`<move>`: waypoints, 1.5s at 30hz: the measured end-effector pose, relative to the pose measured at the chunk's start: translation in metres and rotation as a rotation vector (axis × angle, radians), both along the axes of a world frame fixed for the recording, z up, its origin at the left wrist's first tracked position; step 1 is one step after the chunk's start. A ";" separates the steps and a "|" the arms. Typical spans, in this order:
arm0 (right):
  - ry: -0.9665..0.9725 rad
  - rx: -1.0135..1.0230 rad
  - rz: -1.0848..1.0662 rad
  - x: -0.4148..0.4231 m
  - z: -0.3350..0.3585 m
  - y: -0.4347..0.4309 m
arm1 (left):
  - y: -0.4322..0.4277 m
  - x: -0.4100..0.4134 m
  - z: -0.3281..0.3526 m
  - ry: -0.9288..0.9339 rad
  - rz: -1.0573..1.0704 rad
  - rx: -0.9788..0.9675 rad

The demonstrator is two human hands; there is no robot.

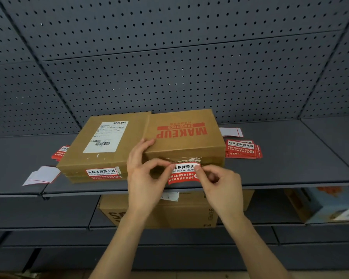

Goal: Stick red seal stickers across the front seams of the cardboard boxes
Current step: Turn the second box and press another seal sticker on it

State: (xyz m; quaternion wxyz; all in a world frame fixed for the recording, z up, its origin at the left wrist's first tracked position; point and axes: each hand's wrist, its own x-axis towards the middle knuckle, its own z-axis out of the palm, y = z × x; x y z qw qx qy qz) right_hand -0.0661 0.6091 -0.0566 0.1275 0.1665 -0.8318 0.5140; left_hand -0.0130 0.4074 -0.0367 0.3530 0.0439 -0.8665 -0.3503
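2 boxes on shelf (290, 158) | left box (101, 146) already sealed | we pinch 1 sticker (182, 173) with left hand (147, 178) and right hand (220, 184) at right box (181, 137) front edge | spare stack (243, 150) right, open shelf beyond

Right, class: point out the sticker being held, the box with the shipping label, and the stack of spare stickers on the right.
sticker (182, 174): head view, its red lower half.
labelled box (129, 143): head view, bare cardboard top.
sticker stack (242, 150): head view, top sheet.
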 end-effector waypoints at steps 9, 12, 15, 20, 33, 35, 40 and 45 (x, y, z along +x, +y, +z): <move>0.027 0.039 -0.065 -0.007 -0.008 -0.007 | 0.001 -0.009 -0.014 0.076 0.029 -0.053; 0.030 0.048 -0.074 -0.009 -0.009 -0.009 | 0.001 -0.011 -0.017 0.078 0.047 -0.073; 0.027 0.055 -0.086 -0.009 -0.009 -0.010 | 0.001 -0.013 -0.020 0.085 0.073 -0.094; 0.033 0.055 -0.108 -0.010 -0.007 -0.011 | 0.003 -0.014 -0.022 0.094 0.113 -0.126; 0.108 0.151 -0.193 -0.009 -0.003 -0.014 | 0.004 -0.017 -0.025 0.123 0.133 -0.158; 0.115 0.167 -0.197 -0.009 -0.003 -0.014 | 0.003 -0.018 -0.025 0.126 0.130 -0.163; 0.127 0.204 -0.209 -0.007 0.002 -0.013 | 0.003 -0.018 -0.025 0.123 0.132 -0.169; 0.124 0.257 -0.221 -0.007 0.005 -0.014 | 0.003 -0.018 -0.026 0.124 0.130 -0.169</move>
